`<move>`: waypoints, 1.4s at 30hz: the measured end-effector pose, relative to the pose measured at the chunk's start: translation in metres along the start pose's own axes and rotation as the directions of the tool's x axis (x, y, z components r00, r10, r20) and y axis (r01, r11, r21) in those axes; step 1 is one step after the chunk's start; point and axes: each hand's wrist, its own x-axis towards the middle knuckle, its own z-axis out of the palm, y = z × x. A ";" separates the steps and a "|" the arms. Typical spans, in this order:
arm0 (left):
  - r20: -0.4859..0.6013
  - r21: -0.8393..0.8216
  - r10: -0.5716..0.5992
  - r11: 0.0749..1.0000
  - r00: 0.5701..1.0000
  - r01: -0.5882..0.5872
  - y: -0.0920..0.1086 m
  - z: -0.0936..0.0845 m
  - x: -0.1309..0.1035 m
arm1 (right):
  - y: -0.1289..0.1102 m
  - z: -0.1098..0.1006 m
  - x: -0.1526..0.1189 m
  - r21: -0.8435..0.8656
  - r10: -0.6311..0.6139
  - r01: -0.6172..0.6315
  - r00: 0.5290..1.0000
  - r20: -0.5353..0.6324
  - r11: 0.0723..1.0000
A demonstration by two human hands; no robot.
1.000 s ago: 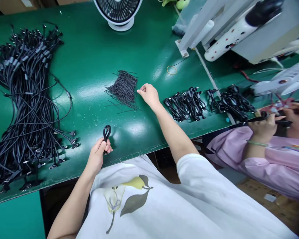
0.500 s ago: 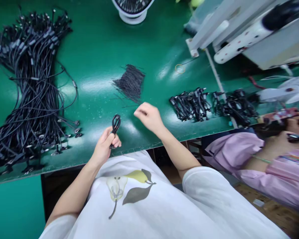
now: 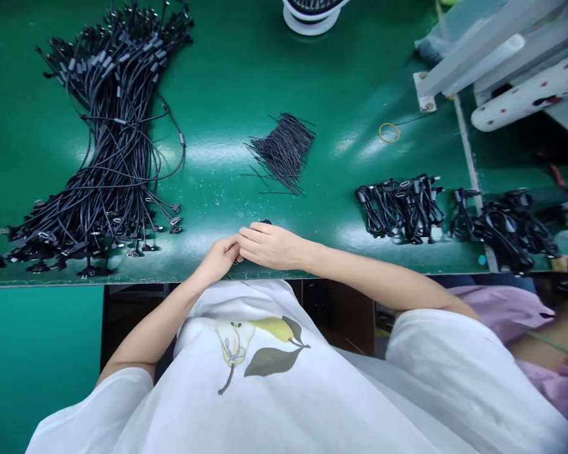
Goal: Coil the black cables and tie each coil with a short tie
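Observation:
Near the front edge of the green table (image 3: 284,85), my left hand (image 3: 220,257) is closed on a coiled black cable (image 3: 265,221), mostly hidden behind the fingers. Touching it, my right hand (image 3: 267,246) has its fingers pressed together over the same coil; what they grip is hidden. Beyond my hands lies a pile of short black ties (image 3: 286,148). At the left is a large heap of loose black cables (image 3: 118,139). Several coiled, tied cables (image 3: 400,208) lie in a row to the right.
A white fan (image 3: 311,22) stands at the far edge of view. Grey metal brackets (image 3: 473,63) and a spotted white roll (image 3: 530,94) are at the upper right. A yellow ring (image 3: 389,132) lies below them. A person in pink (image 3: 502,309) sits at the right, near more coiled cables (image 3: 511,227).
My right hand has come left and down onto the coil at my left hand, covering most of it. The view has shifted, so the table's contents sit differently in the frame.

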 end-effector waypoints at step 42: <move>-0.136 -0.396 0.001 0.917 0.991 -0.055 0.017 -0.018 0.010 | -0.012 0.005 0.011 0.465 0.631 -0.645 0.746 0.214 0.606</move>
